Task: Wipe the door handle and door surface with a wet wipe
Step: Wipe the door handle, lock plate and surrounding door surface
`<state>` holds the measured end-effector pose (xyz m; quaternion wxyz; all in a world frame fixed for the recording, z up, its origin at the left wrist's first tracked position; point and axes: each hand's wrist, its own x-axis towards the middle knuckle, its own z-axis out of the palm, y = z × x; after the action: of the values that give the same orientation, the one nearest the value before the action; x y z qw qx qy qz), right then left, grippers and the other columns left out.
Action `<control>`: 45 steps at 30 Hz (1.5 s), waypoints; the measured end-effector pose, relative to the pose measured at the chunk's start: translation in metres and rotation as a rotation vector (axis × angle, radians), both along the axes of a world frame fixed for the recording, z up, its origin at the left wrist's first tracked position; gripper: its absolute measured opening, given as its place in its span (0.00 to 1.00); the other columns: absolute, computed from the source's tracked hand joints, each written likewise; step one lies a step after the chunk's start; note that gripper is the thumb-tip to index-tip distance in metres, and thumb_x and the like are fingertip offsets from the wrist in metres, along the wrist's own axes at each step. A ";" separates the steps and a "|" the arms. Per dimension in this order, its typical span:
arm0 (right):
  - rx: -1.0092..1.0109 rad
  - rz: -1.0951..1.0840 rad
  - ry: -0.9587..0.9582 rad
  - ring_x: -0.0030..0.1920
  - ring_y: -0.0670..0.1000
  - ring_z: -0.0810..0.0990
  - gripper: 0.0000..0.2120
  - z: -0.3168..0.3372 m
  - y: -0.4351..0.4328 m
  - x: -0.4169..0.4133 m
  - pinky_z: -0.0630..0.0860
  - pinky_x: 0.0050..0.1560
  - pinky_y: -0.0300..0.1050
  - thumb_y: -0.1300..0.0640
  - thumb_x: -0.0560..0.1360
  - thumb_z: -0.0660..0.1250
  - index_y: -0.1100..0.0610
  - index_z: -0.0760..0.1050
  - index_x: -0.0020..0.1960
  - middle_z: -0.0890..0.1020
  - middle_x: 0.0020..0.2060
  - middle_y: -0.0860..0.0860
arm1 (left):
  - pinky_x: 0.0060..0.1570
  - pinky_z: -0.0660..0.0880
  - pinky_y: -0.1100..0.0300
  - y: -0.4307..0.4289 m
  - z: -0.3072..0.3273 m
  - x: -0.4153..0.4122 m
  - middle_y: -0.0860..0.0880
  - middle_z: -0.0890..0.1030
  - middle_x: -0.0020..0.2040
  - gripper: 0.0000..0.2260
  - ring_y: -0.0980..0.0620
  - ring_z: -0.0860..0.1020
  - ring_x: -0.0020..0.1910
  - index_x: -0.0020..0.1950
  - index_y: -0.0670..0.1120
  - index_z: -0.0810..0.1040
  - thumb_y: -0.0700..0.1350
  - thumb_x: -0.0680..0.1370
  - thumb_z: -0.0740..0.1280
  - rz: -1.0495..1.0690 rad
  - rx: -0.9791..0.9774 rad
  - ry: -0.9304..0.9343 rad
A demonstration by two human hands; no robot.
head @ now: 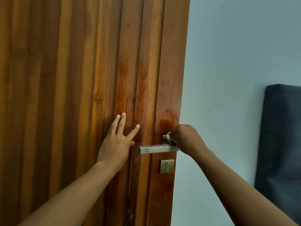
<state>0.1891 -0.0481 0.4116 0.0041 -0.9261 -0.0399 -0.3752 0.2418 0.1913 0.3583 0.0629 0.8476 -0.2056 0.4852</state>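
The right hand (185,139) pinches the soft, limp, likely slippery wet wipe (168,135) in curled fingers against the base of the rigid metal door handle (157,148), while the left hand (116,144), fingers straight and spread, presses flat on the door (78,79), bracing it.

door (73,79): takes up the left and middle; its free edge runs down just right of centre
door handle (157,149): on the door near that edge, lever pointing left
keyhole plate (167,166): right under the lever's right end
left hand (116,144): flat on the door, just left of the lever's tip, fingers (121,122) pointing up
right hand (186,139): reaches in from the right, over the handle's base
wet wipe (168,134): pinched in the right hand, against the handle's base
wall (228,62): right of the door edge, behind it
padded panel (281,144): far right against the wall, well apart from the door
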 end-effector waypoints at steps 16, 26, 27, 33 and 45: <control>0.585 -0.010 -0.430 0.40 0.49 0.80 0.09 0.005 0.006 0.019 0.78 0.44 0.43 0.60 0.77 0.65 0.56 0.84 0.48 0.83 0.43 0.51 | 0.55 0.80 0.47 -0.002 -0.004 0.004 0.39 0.54 0.80 0.33 0.38 0.50 0.79 0.76 0.58 0.66 0.50 0.73 0.75 0.000 -0.020 -0.016; 0.500 -0.038 -0.556 0.38 0.53 0.76 0.10 0.077 0.012 0.026 0.72 0.39 0.44 0.61 0.78 0.63 0.62 0.83 0.48 0.80 0.43 0.57 | 0.50 0.82 0.47 -0.001 -0.001 0.006 0.38 0.57 0.79 0.33 0.37 0.56 0.78 0.74 0.57 0.70 0.50 0.70 0.77 -0.007 -0.025 -0.031; 0.497 -0.037 -0.565 0.37 0.52 0.74 0.10 0.083 0.013 0.027 0.70 0.38 0.43 0.61 0.79 0.63 0.62 0.83 0.48 0.80 0.43 0.56 | 0.49 0.82 0.47 -0.001 -0.002 0.006 0.38 0.58 0.79 0.33 0.37 0.56 0.78 0.73 0.58 0.70 0.50 0.70 0.78 -0.006 -0.027 -0.029; 0.483 0.014 -0.640 0.40 0.55 0.78 0.09 0.123 0.021 0.032 0.71 0.39 0.44 0.61 0.78 0.62 0.60 0.82 0.47 0.81 0.43 0.56 | 0.46 0.83 0.49 -0.002 -0.003 0.010 0.39 0.58 0.79 0.35 0.37 0.56 0.78 0.73 0.58 0.71 0.48 0.68 0.80 -0.018 -0.049 -0.032; -0.101 0.133 -0.593 0.44 0.53 0.78 0.10 0.118 0.044 0.035 0.77 0.43 0.41 0.61 0.76 0.69 0.61 0.80 0.57 0.79 0.48 0.55 | 0.49 0.82 0.48 0.000 -0.003 0.012 0.39 0.58 0.79 0.36 0.37 0.56 0.78 0.73 0.58 0.70 0.49 0.67 0.80 -0.015 -0.038 -0.055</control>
<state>0.2239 -0.0037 0.5297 -0.0294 -0.7705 -0.1185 -0.6257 0.2541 0.1914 0.3549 0.0769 0.8311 -0.2045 0.5114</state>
